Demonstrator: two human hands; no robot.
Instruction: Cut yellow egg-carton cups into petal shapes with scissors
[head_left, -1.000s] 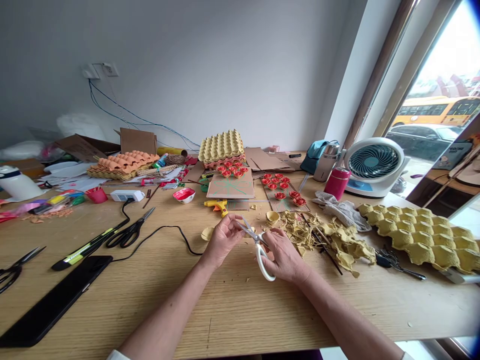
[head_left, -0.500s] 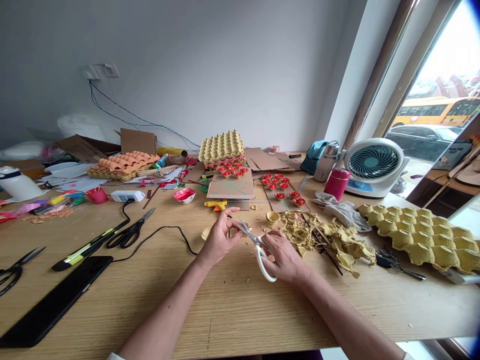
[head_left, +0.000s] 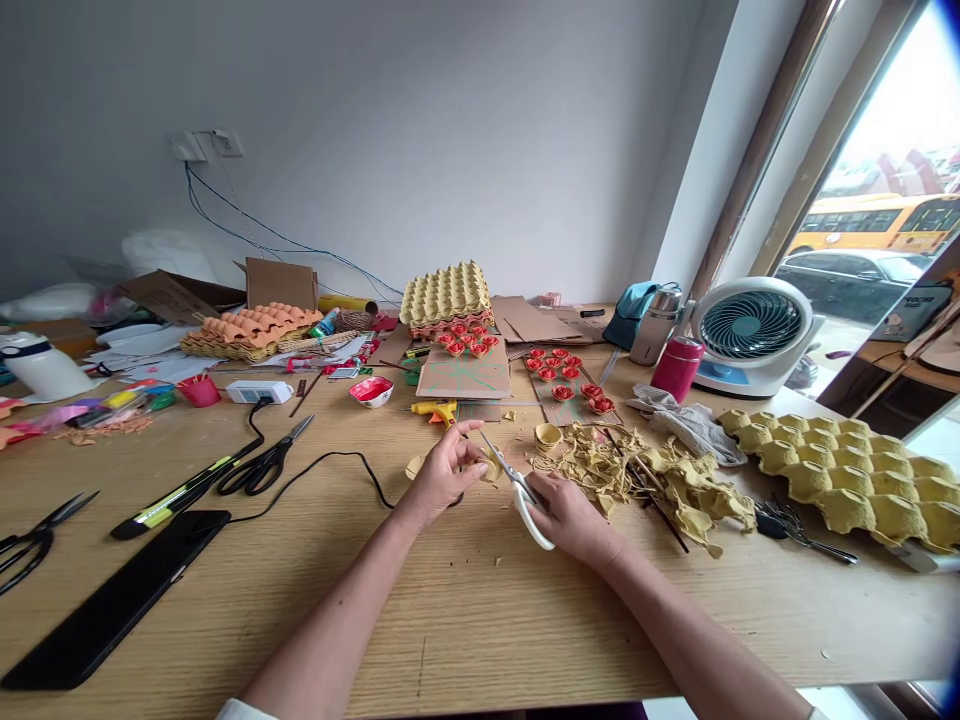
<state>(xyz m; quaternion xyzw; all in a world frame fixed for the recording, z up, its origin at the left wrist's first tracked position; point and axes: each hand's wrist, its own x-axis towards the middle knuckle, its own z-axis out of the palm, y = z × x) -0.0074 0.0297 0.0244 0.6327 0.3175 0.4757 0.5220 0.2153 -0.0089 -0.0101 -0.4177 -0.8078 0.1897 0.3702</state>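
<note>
White-handled scissors (head_left: 534,515) are in my right hand (head_left: 566,515), whose fingers are wrapped round the loops. The blades point up and left, slightly parted, toward my left hand (head_left: 444,475). On that hand the index finger stretches forward while the thumb and other fingers curl together; whatever they pinch is hidden or too small to make out. Just beyond the left fingertips is a yellow egg-carton piece (head_left: 492,464), and I cannot tell whether they touch it. Another yellow piece (head_left: 413,467) lies left of the hand. A cut carton cup (head_left: 547,436) stands beyond the scissors.
Yellow carton scraps (head_left: 600,460) spread right of my hands, before an egg tray (head_left: 847,460). Red paper flowers (head_left: 559,365) sit behind, near a yellow glue gun (head_left: 435,409). Black scissors (head_left: 262,465), a utility knife (head_left: 172,495) and a cable (head_left: 330,455) lie left.
The scissor blades have drawn slightly away from my left fingers. My right hand has closed more round the handles, and the left index finger and thumb are further apart.
</note>
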